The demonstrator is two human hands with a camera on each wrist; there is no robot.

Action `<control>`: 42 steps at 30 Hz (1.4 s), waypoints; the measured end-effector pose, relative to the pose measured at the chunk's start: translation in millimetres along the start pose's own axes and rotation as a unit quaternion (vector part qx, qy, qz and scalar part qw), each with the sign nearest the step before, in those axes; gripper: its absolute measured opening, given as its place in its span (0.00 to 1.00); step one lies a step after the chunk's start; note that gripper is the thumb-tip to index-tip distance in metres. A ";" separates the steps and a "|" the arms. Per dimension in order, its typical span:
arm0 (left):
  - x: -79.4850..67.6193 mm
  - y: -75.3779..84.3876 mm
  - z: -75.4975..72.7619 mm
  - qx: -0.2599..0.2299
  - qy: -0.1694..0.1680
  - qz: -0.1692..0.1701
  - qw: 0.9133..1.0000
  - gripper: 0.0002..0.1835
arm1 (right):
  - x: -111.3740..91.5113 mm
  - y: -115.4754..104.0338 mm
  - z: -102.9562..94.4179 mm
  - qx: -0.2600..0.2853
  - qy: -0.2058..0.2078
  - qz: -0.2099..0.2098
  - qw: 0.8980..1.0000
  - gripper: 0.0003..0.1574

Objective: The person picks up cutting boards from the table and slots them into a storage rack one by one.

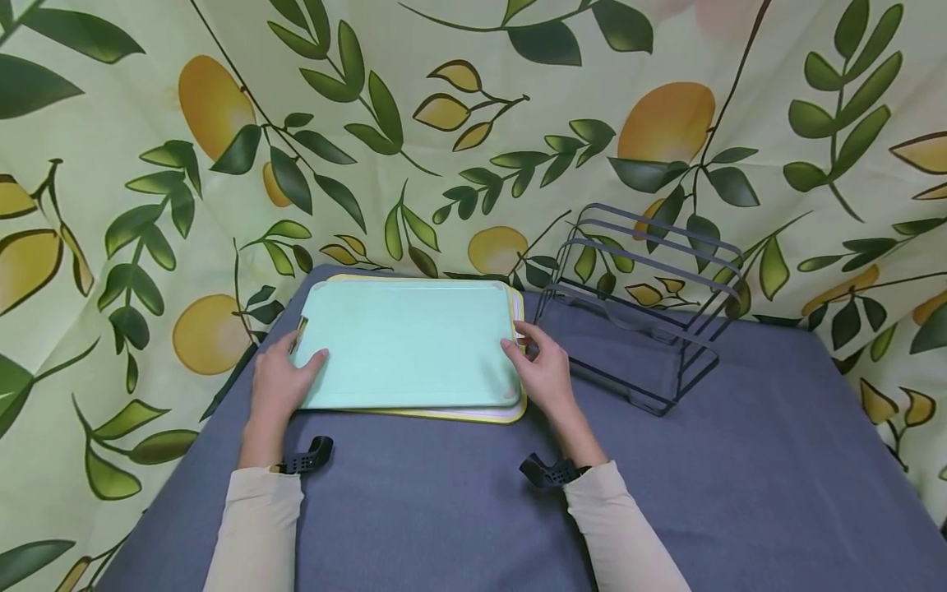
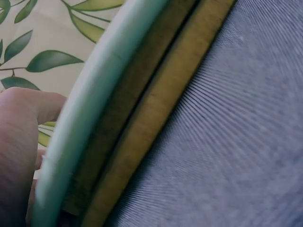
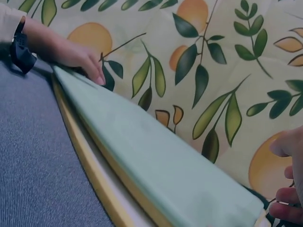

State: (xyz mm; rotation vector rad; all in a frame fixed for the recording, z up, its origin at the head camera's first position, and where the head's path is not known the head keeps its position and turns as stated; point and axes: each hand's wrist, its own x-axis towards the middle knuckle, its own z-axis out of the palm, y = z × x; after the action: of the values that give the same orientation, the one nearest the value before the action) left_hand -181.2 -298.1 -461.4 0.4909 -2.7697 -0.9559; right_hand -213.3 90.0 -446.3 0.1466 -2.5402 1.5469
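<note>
A mint-green cutting board lies on top of a stack. Beneath it, a yellow-edged board shows along the right and front. My left hand grips the green board's left side, thumb over its top and fingers at the edge. At the stack's right edge is my right hand, its thumb over the rim and its fingers loosely bent. The right wrist view shows a gap between these fingers and the green board. In the left wrist view, the lower boards' yellow-brown edges run under the green rim.
A black wire rack with several upright dividers stands just right of the stack. Blue-grey cloth covers the table. Behind it hangs a curtain printed with fruit and leaves. Both wrists wear dark straps with camera mounts.
</note>
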 end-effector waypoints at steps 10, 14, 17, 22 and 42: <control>1.3 -2.4 2.7 0.014 0.007 -0.020 1.000 0.48 | -2.2 6.0 9.5 -0.014 0.000 0.012 1.000 0.29; 1.1 -4.0 1.5 0.020 0.009 -0.021 1.000 0.47 | -3.5 7.0 13.7 -0.013 0.006 0.015 1.000 0.30; 1.3 -4.8 0.8 0.025 0.011 -0.018 0.999 0.47 | -5.1 8.7 17.0 -0.015 0.015 0.025 0.999 0.30; 0.9 -4.9 1.0 0.036 0.008 -0.005 0.999 0.50 | -7.3 14.0 23.2 -0.013 0.033 0.037 0.999 0.29; 0.4 -5.3 -0.2 0.003 -0.008 0.001 1.000 0.52 | -7.4 24.3 25.2 -0.008 0.046 0.050 0.998 0.24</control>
State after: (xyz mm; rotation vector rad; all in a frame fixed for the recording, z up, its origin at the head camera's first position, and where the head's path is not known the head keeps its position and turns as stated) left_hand -180.1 -302.2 -464.5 0.4833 -2.7880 -0.9567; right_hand -212.3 78.8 -480.3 -0.0551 -2.5235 1.5289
